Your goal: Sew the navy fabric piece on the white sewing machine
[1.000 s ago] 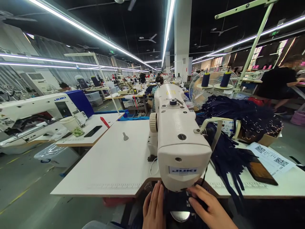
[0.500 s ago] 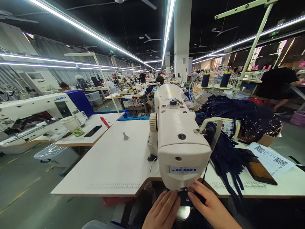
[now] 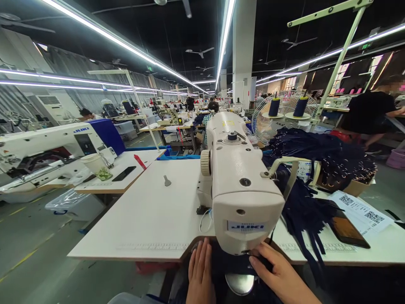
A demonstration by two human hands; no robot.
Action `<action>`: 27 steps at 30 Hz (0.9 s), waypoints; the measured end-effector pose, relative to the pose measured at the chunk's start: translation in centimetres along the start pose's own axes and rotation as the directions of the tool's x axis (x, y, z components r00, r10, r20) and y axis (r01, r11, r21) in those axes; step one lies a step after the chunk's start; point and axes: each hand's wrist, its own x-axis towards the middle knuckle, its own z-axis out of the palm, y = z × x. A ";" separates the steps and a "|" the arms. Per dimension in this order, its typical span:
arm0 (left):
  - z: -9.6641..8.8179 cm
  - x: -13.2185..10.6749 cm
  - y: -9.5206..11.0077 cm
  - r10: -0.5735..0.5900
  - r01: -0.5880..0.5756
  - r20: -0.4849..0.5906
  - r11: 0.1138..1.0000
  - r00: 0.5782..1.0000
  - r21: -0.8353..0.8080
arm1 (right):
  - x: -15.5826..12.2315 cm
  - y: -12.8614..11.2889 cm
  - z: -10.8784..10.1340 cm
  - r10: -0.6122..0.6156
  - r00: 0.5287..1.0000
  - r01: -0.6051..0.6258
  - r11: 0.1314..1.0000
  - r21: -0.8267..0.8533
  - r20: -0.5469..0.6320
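Dark navy fabric (image 3: 232,265) lies under the head of a white sewing machine (image 3: 243,169), over its narrow arm. My left hand (image 3: 201,270) rests flat on the fabric's left side, fingers stretched out and pointing away from me. Close beside the needle area, my right hand (image 3: 275,268) is closed, with dark fabric between its thumb and fingers. The machine head hides the needle and the fingertips near it. Below the fabric, a shiny round metal plate (image 3: 239,283) shows.
Navy straps with metal rings (image 3: 316,152) are heaped on the right, some hanging over the table edge. A phone (image 3: 349,230) and printed papers (image 3: 357,211) lie there too. On the left table (image 3: 152,211) is a small grey metal piece (image 3: 167,180).
My left hand has moved left, away from the needle area, and its fingers have straightened. My right hand stays by the needle. More of the dark fabric and round plate shows.
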 end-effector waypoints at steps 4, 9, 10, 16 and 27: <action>-2.4 2.6 0.5 0.310 -0.338 -0.243 0.937 0.919 -0.085 | 0.3 -0.6 -0.2 -0.008 1.000 0.007 1.000 -0.027 -0.019; -3.9 4.7 1.6 0.505 -0.513 -0.201 0.858 0.839 0.017 | 0.4 -0.8 -0.3 -0.017 0.999 0.015 0.998 -0.066 -0.029; -4.1 5.0 1.8 0.506 -0.510 -0.180 0.860 0.843 0.028 | 0.4 -0.7 -0.3 -0.013 1.000 0.011 0.998 -0.062 -0.026; -4.9 5.0 2.2 0.344 -0.349 -0.140 0.937 0.929 -0.012 | 0.4 -1.2 -0.5 0.039 0.999 -0.041 0.996 -0.084 -0.029; -4.8 5.9 3.6 0.475 -0.474 -0.057 0.880 0.878 0.033 | 0.3 -1.8 -1.2 -0.016 0.998 0.018 0.999 -0.034 0.053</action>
